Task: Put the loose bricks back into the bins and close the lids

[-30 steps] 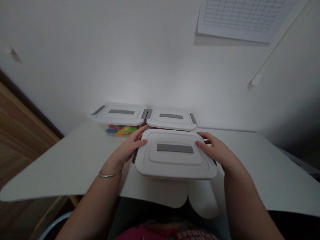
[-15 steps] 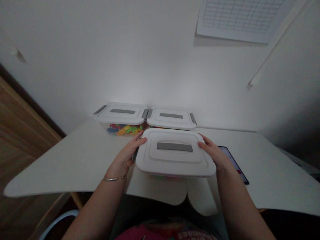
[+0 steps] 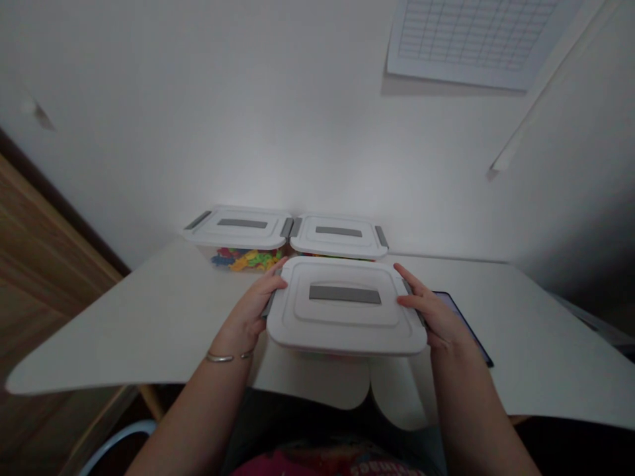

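A lidded box point(image 3: 347, 324) with a white lid and a grey handle strip is between my hands near the table's front edge. My left hand point(image 3: 253, 304) grips its left side, thumb on the lid's edge and the other fingers partly hidden. On the right side, my right hand point(image 3: 431, 307) holds the box by its grey latch, with one finger on the lid. Behind it stand two similar closed boxes side by side: the left one point(image 3: 238, 228) shows colourful small pieces through its clear wall, and the right one point(image 3: 342, 236) is partly covered by the front box.
On the white table point(image 3: 129, 324), a phone or tablet point(image 3: 464, 324) lies right of my right hand. The wall rises behind the boxes, with a gridded paper point(image 3: 466, 43) on it. A wooden panel point(image 3: 40, 264) stands at the left.
The fingers of my right hand have shifted on the box's right side, and its grey latch now shows. The box sits almost where it was, slightly lower in view.
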Demonstrator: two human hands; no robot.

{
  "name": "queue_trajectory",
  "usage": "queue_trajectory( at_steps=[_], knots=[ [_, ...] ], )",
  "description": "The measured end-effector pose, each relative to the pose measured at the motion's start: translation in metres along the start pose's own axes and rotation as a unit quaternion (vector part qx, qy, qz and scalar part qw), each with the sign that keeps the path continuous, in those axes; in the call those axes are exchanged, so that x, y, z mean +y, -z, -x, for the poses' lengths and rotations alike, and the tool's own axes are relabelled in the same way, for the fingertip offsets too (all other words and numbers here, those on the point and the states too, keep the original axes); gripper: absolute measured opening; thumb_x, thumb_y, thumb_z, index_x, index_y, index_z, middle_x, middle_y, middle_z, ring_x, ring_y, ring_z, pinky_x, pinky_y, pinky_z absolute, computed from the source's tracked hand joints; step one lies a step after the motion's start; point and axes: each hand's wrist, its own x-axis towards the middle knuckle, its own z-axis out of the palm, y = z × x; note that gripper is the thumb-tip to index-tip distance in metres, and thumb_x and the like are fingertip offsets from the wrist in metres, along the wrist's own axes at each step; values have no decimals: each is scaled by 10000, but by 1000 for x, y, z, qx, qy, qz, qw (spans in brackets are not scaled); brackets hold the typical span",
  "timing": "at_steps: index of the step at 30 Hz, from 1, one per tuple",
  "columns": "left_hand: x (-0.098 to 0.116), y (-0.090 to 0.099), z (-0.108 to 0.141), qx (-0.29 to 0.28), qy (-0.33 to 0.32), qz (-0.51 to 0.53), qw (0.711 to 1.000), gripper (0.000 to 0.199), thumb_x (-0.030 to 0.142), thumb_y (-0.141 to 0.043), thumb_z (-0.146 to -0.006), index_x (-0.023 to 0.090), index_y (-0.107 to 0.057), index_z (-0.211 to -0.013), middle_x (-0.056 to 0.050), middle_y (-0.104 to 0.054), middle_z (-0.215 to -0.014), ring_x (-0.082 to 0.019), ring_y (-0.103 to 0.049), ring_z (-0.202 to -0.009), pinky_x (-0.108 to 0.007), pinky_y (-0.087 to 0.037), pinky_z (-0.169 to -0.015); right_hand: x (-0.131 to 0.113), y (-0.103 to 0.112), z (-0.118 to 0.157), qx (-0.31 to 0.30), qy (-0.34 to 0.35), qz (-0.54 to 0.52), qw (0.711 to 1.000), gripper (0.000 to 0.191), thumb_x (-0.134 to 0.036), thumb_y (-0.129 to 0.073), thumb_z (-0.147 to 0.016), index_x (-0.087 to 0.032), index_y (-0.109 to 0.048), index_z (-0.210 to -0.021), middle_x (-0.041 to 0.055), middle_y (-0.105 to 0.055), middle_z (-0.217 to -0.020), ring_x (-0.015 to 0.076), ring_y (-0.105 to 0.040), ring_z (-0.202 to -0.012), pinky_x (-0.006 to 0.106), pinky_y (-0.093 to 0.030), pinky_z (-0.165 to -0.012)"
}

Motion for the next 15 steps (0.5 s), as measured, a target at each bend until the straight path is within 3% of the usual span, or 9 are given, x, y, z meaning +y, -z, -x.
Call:
queue_trajectory(
  at_steps=[3,11,15],
  knots=[
    [2,-3,2,62,30,-14,998,855,134,-643,-621,210,-489,-1458,-40,-733,-1144,-182,-697,-817,-215,-525,-593,0,-2,-2,-2,7,25,1000,1016,-247,-644,-630,-241,-274,-1575,67,-604,-1414,228,-720,-972,301,-590,-732],
    [2,-5,2,94,16,-84,992,868,150,-598,-657,251,-437,-1505,-42,-658,-1317,-137,-651,-712,-203,-465,-522,-1,-3,-1,-7,12,66,998,992,-231,-610,-647,-252,-271,-1579,56,-594,-1425,198,-724,-862,268,-577,-635],
    [0,-1,-4,96,-4,-124,988,785,220,-636,-728,269,-459,-1491,-34,-581,-1439,-212,-681,-986,-248,-542,-745,-1,-1,-2,-8,5,52,999,1008,-216,-610,-643,-255,-251,-1584,49,-571,-1451,181,-724,-831,252,-568,-611]
  ],
)
